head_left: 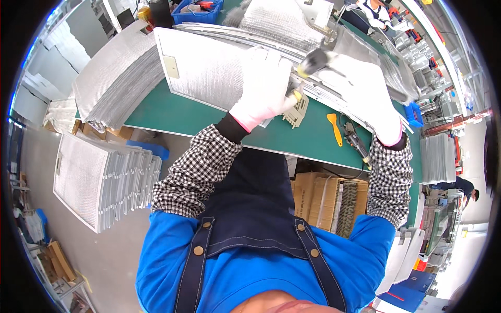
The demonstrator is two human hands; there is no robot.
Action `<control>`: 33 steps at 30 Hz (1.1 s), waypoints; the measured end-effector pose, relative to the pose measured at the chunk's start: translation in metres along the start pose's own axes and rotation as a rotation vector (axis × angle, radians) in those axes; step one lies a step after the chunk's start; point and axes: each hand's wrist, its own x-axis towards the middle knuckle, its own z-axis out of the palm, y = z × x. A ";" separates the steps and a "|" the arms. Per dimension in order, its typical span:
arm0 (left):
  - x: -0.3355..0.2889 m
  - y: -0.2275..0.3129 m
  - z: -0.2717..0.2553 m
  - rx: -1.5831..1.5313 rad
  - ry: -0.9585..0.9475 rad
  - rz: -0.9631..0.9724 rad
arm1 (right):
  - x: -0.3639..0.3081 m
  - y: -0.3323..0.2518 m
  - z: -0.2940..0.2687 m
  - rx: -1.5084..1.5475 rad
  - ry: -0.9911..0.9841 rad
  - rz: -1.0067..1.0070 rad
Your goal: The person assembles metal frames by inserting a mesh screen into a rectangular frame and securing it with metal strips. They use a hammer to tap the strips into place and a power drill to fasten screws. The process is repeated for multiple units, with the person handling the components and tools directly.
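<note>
My left hand (263,86), in a white glove, is closed around the right end of a framed silver mesh filter panel (201,65), its thumb toward me. A small yellow spot shows at the thumb; what it belongs to is unclear. In my white-gloved right hand (360,86) is a mallet with a dark head (314,61) and a yellowish face, blurred and close to my left fingers. Long metal frame strips (329,94) run beneath both hands. Just below the left thumb, a beige slotted plastic part (296,113) lies on the green table (198,112).
A yellow scraper-like tool (334,129) and a corded power screwdriver (356,141) lie near the table's front edge. Mesh panels are stacked at the left (122,78), on the floor (104,180) and at the back (282,23). Cartons (318,201) stand under the table. A co-worker (378,13) sits far right.
</note>
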 end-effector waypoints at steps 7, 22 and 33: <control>0.004 0.007 0.001 0.053 -0.028 -0.042 | -0.042 -0.012 0.057 0.194 0.139 0.461; -0.007 0.009 -0.021 0.060 0.000 0.011 | -0.043 -0.100 0.119 1.605 1.014 0.721; -0.010 0.014 -0.032 0.008 0.025 0.045 | -0.179 0.002 0.188 0.212 0.106 0.986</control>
